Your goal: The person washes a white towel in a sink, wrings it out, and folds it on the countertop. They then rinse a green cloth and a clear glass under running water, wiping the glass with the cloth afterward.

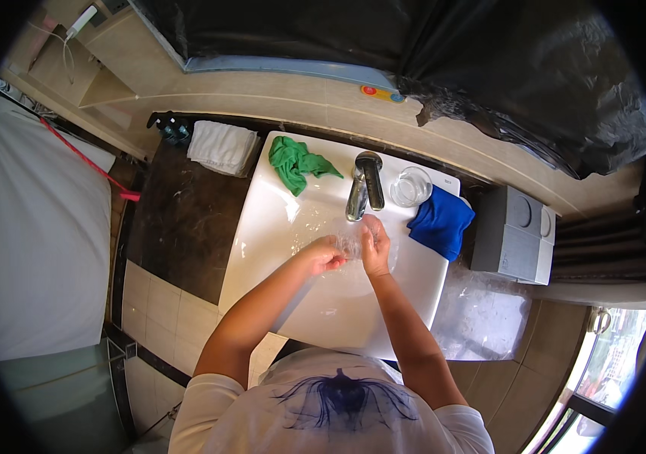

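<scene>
Over the basin of a white washbasin (340,318), both hands are around a clear vessel (348,243), which looks like a glass. My left hand (323,256) grips its left side with curled fingers. On the other side my right hand (377,249) holds it, fingers pointing up toward the faucet. The outline of the vessel is hard to make out against the wet white ceramic. Just above the hands stands a chrome faucet (358,198). A clear glass (411,187) rests on the rim to the right of the faucet.
On the basin's rim lie a crumpled green cloth (298,162) and a folded blue cloth (442,222). Left on the dark counter (184,227) are a folded white towel (224,146) and dark pump bottles (172,129). A grey box (509,238) stands at right.
</scene>
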Demonstrator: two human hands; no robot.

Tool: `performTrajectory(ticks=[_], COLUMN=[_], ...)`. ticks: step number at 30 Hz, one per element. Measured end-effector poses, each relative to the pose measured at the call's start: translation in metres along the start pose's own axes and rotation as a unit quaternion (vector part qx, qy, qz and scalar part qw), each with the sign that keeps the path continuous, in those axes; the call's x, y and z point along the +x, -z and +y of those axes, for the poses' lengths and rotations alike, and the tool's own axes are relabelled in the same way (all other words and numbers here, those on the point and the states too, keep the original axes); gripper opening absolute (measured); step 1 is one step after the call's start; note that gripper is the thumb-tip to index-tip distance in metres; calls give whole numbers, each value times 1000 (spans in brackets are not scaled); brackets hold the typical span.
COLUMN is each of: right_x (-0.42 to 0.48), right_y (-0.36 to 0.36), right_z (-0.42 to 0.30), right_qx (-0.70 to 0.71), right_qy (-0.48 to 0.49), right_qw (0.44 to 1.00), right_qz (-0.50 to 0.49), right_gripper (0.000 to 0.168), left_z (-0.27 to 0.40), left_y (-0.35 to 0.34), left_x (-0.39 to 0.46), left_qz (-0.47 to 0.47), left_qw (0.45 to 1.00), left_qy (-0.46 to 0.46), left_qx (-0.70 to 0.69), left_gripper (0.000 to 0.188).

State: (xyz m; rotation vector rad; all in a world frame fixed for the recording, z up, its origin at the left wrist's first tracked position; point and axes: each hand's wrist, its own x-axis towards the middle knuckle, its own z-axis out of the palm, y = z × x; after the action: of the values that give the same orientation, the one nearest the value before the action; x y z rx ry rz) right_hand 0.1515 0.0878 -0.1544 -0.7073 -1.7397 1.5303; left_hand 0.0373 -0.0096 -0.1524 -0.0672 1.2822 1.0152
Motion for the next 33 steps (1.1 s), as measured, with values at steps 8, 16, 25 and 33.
performTrajectory(ticks=[8,16,25,33], right_x=[17,18,-1,1], right_y=[3,-8,-10,4], right_z=[-1,-11,2,-29], right_qx=[324,290,216,57], right_qy=[-385,-449,-136,-51], right_qw=[857,843,962,997], right_qz=[-106,-65,95,23], right_gripper=[33,34,27,30], left_z=[19,3,-5,-6], left_y=[4,12,-23,-23], left_x=[-17,8,-6,-5], left_qz=[151,277,37,37], left_qw=[796,708,997,984], left_qy=[-450,-499,-30,-154], left_qx=[375,416,-63,-81], left_gripper=[31,27,53,32])
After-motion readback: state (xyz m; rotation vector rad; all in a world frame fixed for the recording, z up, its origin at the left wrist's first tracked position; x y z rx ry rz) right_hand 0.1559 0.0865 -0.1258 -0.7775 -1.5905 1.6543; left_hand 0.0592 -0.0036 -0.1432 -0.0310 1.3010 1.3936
